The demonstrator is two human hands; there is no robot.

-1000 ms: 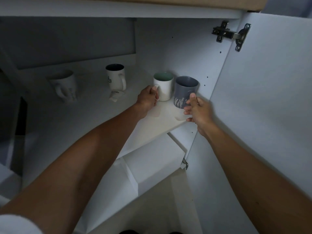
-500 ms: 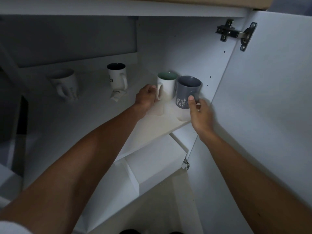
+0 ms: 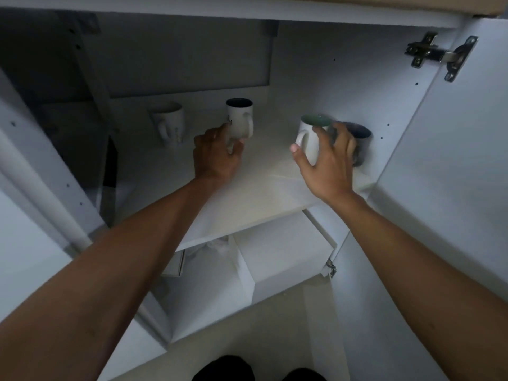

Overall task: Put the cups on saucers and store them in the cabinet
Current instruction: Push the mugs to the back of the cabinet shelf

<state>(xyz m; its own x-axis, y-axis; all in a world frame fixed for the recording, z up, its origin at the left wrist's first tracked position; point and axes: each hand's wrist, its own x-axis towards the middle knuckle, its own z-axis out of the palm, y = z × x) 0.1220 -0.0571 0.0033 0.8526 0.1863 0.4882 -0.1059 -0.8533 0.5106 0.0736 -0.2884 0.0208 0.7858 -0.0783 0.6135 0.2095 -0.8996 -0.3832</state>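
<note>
The right hand is gripping the green-lined white mug, fingers wrapped around its body. The left hand is closing around the base of the dark-lined white mug. Both mugs are standing on the cabinet shelf. A grey mug is sitting just behind the right hand; a plain white mug is standing left of the left hand.

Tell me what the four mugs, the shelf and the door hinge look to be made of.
Mugs: the far-left white mug, dark-lined mug, green-lined mug and grey mug look like glazed ceramic, with thick rims and smooth walls.
Shelf: probably white laminated board, flat and matte.
Hinge: metal, with a silvery sheen and screws.
</note>
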